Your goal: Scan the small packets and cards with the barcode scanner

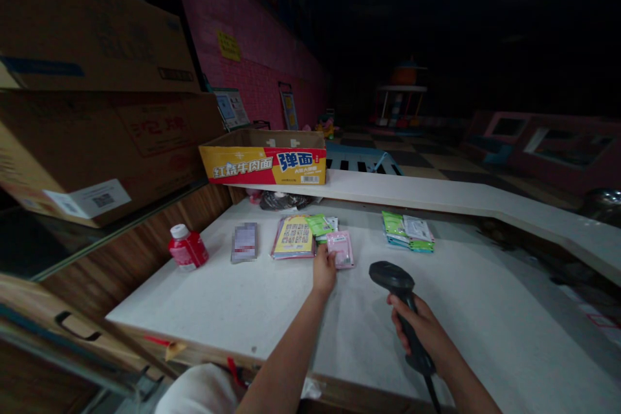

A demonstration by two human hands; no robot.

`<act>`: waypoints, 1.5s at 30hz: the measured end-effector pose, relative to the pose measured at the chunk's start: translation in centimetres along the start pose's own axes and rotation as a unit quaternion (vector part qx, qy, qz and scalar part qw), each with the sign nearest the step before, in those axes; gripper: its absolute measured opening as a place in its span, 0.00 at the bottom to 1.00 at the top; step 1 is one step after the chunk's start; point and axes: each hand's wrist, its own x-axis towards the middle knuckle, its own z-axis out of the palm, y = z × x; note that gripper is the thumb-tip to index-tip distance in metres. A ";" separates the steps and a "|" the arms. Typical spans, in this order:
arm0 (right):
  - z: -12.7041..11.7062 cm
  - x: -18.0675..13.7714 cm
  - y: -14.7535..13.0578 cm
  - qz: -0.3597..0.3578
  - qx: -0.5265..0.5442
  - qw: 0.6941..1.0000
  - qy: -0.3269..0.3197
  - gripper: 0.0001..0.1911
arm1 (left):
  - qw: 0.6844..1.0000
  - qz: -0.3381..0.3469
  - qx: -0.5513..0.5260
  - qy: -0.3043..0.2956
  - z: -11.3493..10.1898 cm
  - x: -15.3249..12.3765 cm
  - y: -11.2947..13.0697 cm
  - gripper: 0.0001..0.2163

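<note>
My left hand (324, 270) is closed on the lower left edge of a pink packet (341, 249), just above the white tabletop. Behind that packet lie green packets (319, 225), beside a stack of booklets with a yellow cover (294, 237). In my right hand (421, 328) is a black barcode scanner (398, 279), its head tilted up and to the left, its cable running down toward me. Farther back on the right sits a small pile of green, blue and white packets (408, 231).
A red bottle with a white cap (188, 250) and a phone (244, 242) stand and lie on the left of the table (233, 310). A yellow-red noodle carton (264, 165) rests on the raised ledge (412, 190). Large cardboard boxes (97, 142) are stacked at the left.
</note>
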 end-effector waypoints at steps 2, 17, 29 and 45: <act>0.1 0.5 0.3 -0.009 0.022 1.000 0.020 0.22 | 1.000 -0.003 -0.002 0.003 0.0 0.0 0.0 0.08; -5.6 7.2 2.1 -0.053 0.348 0.936 -0.012 0.22 | 1.000 0.000 -0.019 -0.007 -0.2 0.5 0.6 0.15; -5.8 8.0 1.9 -0.035 0.393 0.919 0.007 0.21 | 0.954 -0.200 -0.220 -0.047 7.5 4.4 4.0 0.19; -5.6 8.7 1.8 -0.030 0.402 0.915 0.018 0.21 | 0.983 -0.168 0.077 -0.016 19.9 11.0 5.8 0.01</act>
